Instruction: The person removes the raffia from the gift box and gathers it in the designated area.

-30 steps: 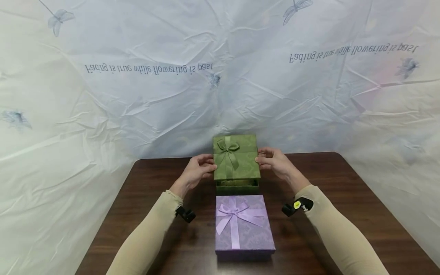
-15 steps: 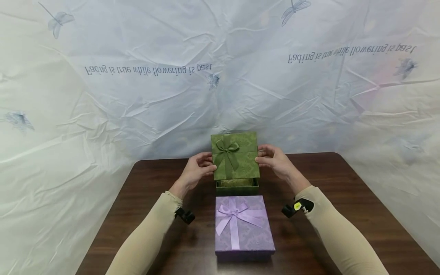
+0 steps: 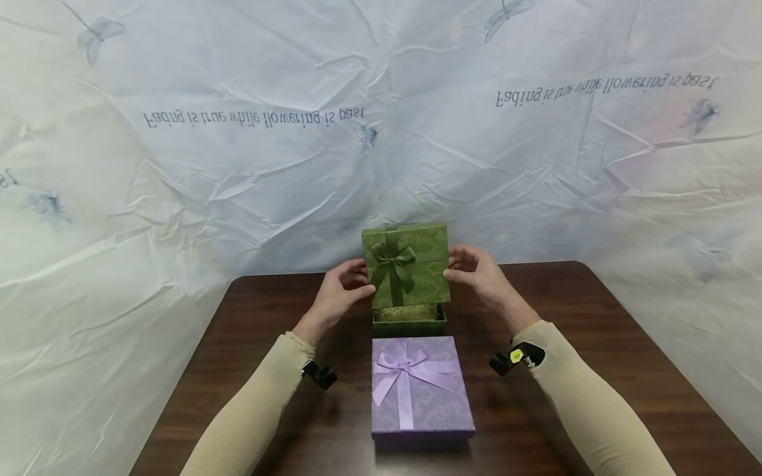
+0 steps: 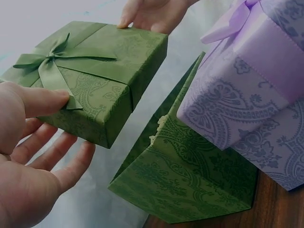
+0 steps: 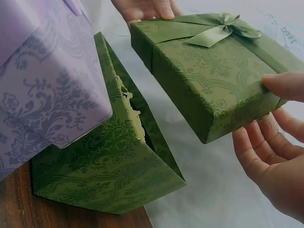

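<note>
A green patterned gift box lid [image 3: 425, 264] with a ribbon bow is held tilted above its green box base [image 3: 411, 326]. My left hand [image 3: 338, 295] grips the lid's left edge, thumb on top and fingers beneath, as the left wrist view shows on the lid [image 4: 95, 95]. On the opposite edge my right hand [image 3: 483, 281] pinches the lid the same way; the right wrist view shows its thumb on top. Pale shredded filler [image 3: 411, 313] shows inside the open base. The lid and base are apart at the front.
A closed purple gift box [image 3: 437, 403] with a lilac bow stands in front of the green base, nearer me. Both rest on a dark wooden table [image 3: 262, 370]. A white printed curtain [image 3: 286, 185] hangs behind and along the sides.
Both hands have raised the green lid slightly and tipped it more upright. More of the base's filler now shows. The purple box has stayed in place.
</note>
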A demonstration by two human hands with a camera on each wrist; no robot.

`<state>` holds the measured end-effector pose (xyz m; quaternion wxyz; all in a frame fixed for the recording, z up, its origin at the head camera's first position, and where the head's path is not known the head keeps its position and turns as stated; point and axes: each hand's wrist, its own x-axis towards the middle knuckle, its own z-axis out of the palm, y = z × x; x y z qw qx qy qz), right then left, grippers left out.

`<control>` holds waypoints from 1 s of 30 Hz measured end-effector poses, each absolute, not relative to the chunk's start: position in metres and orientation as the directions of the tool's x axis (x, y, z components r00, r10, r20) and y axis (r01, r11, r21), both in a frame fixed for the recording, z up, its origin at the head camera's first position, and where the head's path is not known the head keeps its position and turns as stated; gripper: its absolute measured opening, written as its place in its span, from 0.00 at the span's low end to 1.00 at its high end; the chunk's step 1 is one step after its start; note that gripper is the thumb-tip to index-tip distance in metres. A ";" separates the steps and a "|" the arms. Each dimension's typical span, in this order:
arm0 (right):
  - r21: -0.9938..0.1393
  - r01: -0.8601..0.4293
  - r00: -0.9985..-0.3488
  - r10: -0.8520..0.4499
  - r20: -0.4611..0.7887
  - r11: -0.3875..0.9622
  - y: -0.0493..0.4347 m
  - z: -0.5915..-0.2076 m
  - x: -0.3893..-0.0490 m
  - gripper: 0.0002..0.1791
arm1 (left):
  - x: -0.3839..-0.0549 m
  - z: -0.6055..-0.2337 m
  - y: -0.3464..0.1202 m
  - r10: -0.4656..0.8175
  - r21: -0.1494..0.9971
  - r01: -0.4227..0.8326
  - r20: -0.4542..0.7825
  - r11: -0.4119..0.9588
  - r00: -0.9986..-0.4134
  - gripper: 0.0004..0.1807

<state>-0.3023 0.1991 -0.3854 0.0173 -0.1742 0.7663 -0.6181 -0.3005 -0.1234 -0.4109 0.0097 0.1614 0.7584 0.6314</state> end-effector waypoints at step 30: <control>-0.884 -0.464 -0.856 -0.285 0.431 0.056 0.195 -0.388 -0.302 0.27 | -0.301 -0.405 -0.126 0.223 0.948 0.317 0.311 -0.010 -0.924 0.34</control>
